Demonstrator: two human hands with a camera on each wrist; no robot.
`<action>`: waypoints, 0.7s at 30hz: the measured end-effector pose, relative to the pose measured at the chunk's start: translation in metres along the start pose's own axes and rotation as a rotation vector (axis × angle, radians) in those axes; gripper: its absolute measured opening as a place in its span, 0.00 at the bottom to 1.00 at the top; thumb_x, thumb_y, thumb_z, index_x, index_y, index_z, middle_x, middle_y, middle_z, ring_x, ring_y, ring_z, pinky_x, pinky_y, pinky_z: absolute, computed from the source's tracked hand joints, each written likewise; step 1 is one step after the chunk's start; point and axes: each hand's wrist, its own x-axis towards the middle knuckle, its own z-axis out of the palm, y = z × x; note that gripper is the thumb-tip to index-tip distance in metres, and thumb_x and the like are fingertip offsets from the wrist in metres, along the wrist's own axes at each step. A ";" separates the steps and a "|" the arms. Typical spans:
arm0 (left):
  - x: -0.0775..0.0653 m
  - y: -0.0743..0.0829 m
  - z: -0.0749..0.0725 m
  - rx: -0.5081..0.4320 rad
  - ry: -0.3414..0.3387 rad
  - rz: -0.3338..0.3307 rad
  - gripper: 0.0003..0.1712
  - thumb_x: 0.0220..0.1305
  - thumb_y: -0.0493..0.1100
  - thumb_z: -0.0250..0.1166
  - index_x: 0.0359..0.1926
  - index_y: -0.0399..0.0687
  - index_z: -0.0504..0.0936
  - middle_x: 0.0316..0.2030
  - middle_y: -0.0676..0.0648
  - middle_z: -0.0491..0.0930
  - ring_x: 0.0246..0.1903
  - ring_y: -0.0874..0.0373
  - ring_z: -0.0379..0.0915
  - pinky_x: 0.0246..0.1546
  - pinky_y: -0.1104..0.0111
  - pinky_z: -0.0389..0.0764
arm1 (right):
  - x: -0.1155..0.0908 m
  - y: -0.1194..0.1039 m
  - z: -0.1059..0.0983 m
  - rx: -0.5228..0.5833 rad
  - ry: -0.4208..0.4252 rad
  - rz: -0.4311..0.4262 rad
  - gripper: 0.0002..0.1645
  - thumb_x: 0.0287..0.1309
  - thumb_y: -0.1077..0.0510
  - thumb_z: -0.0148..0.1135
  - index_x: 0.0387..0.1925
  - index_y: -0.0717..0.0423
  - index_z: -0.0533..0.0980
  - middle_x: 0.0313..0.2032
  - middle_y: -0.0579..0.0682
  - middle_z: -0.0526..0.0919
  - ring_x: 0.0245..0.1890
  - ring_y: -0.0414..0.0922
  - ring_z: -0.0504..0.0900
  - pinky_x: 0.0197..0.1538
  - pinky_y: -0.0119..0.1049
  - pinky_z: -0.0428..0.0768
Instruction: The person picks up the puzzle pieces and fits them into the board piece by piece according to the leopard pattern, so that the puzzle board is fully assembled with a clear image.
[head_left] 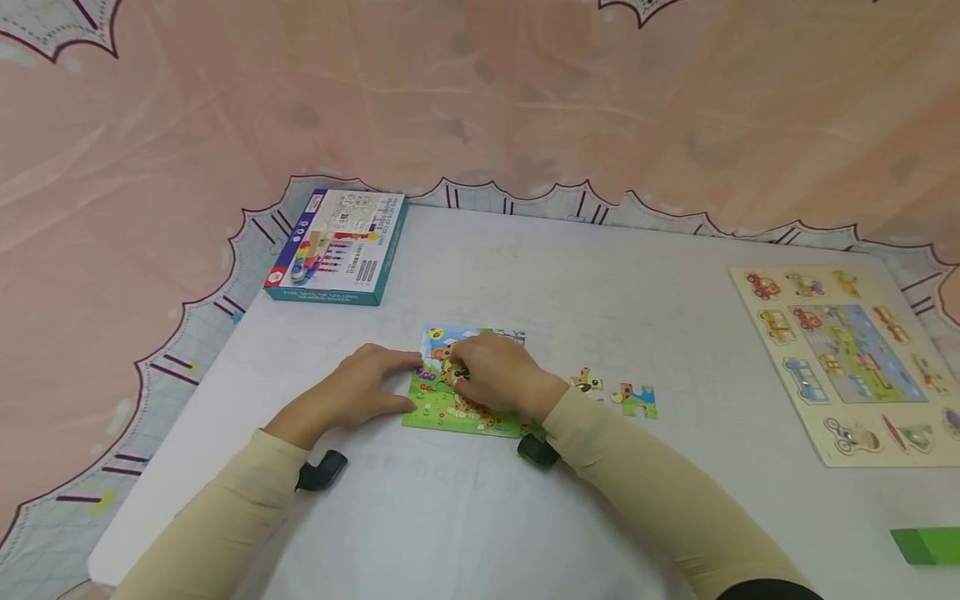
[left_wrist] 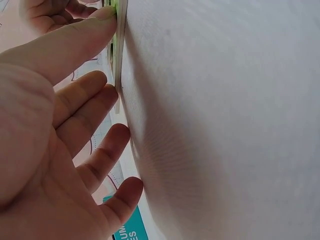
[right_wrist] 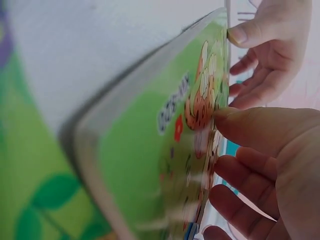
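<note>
Left hand (head_left: 347, 390), fingers apart, is bracing the puzzle (head_left: 438, 412) at mid-frame while right hand (head_left: 504, 372), pinch uncertain, is apparently working at the fit, next likely needing even downward pressure, loose pieces (head_left: 637, 401) lying right of centre.

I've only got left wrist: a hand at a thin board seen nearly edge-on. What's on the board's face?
Observer: Head view shows a spotted cartoon animal on the puzzle board.
Operator: Is the right hand actually touching that face?
Observer: Yes, its thumb is against the printed surface in the right wrist view. I can't tell whether it grips a piece.
Operator: Any loose pieces on the table?
Observer: At least two loose puzzle pieces, lying to the right of the board in head view.
</note>
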 end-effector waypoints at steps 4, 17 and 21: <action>0.000 0.000 0.000 0.000 0.001 -0.001 0.37 0.58 0.47 0.75 0.68 0.47 0.76 0.63 0.44 0.75 0.64 0.41 0.63 0.64 0.43 0.65 | 0.002 -0.001 0.000 0.005 -0.012 0.018 0.16 0.66 0.53 0.62 0.52 0.54 0.80 0.46 0.48 0.84 0.47 0.47 0.80 0.49 0.40 0.78; 0.000 -0.001 0.000 0.002 0.003 0.003 0.37 0.58 0.47 0.75 0.68 0.46 0.75 0.63 0.44 0.75 0.64 0.41 0.63 0.63 0.44 0.66 | 0.005 -0.005 0.000 -0.011 -0.033 0.038 0.18 0.69 0.53 0.62 0.57 0.53 0.79 0.51 0.48 0.83 0.51 0.48 0.80 0.54 0.41 0.78; 0.000 -0.001 0.000 -0.001 0.007 0.007 0.37 0.58 0.47 0.75 0.67 0.46 0.76 0.63 0.44 0.75 0.64 0.41 0.63 0.64 0.44 0.66 | 0.007 -0.006 0.000 -0.010 -0.033 0.043 0.19 0.69 0.53 0.62 0.57 0.54 0.79 0.53 0.49 0.83 0.53 0.48 0.79 0.56 0.42 0.77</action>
